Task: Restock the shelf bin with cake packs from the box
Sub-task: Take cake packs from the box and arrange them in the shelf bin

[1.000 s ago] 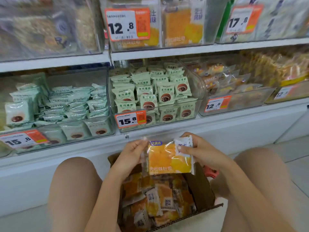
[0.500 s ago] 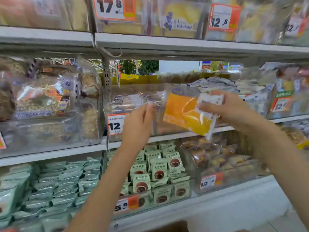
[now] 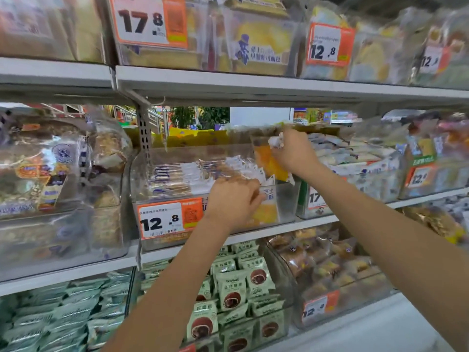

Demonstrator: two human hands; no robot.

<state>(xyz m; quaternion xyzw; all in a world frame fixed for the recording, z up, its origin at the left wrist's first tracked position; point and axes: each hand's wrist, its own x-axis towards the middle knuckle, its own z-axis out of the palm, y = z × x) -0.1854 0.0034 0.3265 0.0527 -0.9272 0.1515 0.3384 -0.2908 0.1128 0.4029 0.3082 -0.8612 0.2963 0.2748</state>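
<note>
Fingers of the right hand are pinched on the white top edge of 1 cake pack, held upright above the bin. Left hand fingers are curled at the bin's front; their hold cannot be told.

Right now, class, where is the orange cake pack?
In the head view the cake pack is centre-right, pinched by the right hand over the right end of the clear bin, above the left hand.
</note>
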